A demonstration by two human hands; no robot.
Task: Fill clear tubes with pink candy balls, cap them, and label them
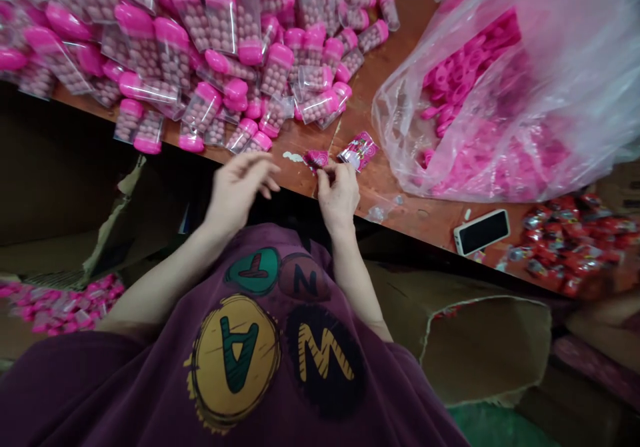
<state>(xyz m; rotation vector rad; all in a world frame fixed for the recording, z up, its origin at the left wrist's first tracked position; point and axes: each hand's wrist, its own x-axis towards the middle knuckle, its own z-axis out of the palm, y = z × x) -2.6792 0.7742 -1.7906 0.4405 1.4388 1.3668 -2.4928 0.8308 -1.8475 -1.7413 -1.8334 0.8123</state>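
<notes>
My right hand (339, 192) is at the near edge of the brown table (400, 87), its fingers pinched on a small pink printed sachet (316, 160). A second pink sachet (359, 150) lies on the table just right of it. My left hand (241, 187) hovers beside it at the table edge, fingers loosely curled and apart, holding nothing that I can see. A big heap of clear bottles with pink caps (200, 47), filled with pink balls and wrapped in clear film, covers the table's far left.
A large clear plastic bag of pink caps (500, 94) sits at the right. A white phone (482, 231) lies near the table edge beside a pile of red wrapped sweets (565, 240). Cardboard boxes (485, 347) stand below; more pink bottles (60, 304) lie low at left.
</notes>
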